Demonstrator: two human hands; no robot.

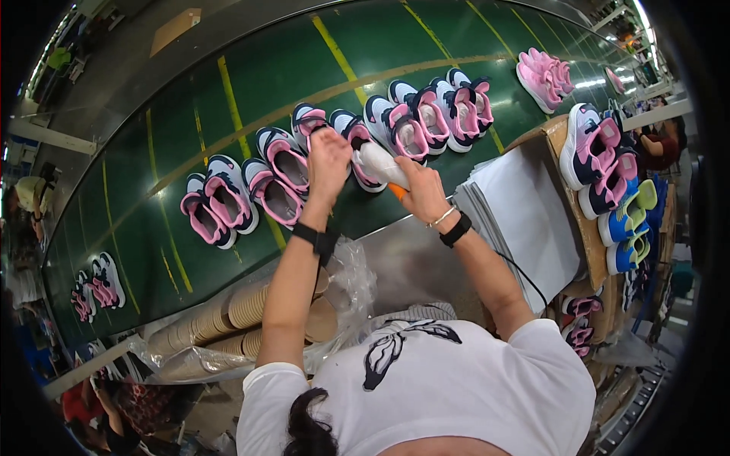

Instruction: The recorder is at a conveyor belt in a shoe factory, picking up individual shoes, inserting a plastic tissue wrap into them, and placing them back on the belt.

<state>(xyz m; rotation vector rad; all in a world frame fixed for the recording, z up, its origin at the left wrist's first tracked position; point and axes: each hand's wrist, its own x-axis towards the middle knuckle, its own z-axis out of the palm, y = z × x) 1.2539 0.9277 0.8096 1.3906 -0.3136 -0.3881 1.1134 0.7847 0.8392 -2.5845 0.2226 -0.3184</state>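
My right hand (pixel 427 191) is closed around a white crumpled paper wad (pixel 382 163), and a bit of something orange (pixel 398 191) shows under its fingers. The wad lies over the opening of a navy, pink and white sneaker (pixel 346 121). My left hand (pixel 328 163) has its fingers curled at the collar of the neighbouring sneaker (pixel 306 115); whatever they pinch is hidden. To the left stand matching sneakers (pixel 283 161) with dark, hollow-looking insides. On the right, several more sneakers (pixel 411 133) hold white paper in their openings.
A green work surface (pixel 274 83) with yellow lines runs across. White paper sheets (pixel 525 205) lie stacked at right, beside a cardboard box (pixel 566 163) with shoes along it. Brown ribbed rolls (pixel 220 323) in clear plastic lie near me. Pink shoes (pixel 544 80) stand far right.
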